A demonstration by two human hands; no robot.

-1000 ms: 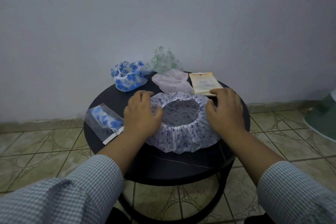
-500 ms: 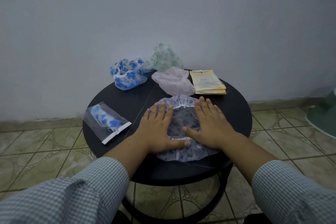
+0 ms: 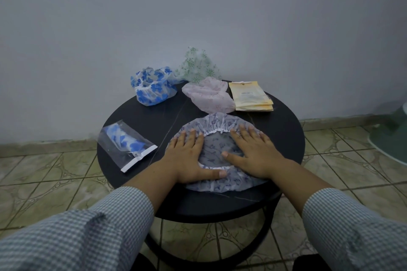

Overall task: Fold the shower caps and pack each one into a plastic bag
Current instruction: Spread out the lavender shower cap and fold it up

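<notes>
Head view: purple shower cap (image 3: 217, 125) flat beneath left hand (image 3: 187, 156) and right hand (image 3: 253, 152), fingers straight.

Bare table (image 3: 284, 138) right; packed bag (image 3: 126, 146) blocks left

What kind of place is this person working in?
Probably a room in a home, not a workshop. A small round black table stands against a plain painted wall on patterned floor tiles, with loose shower caps on it.
</notes>
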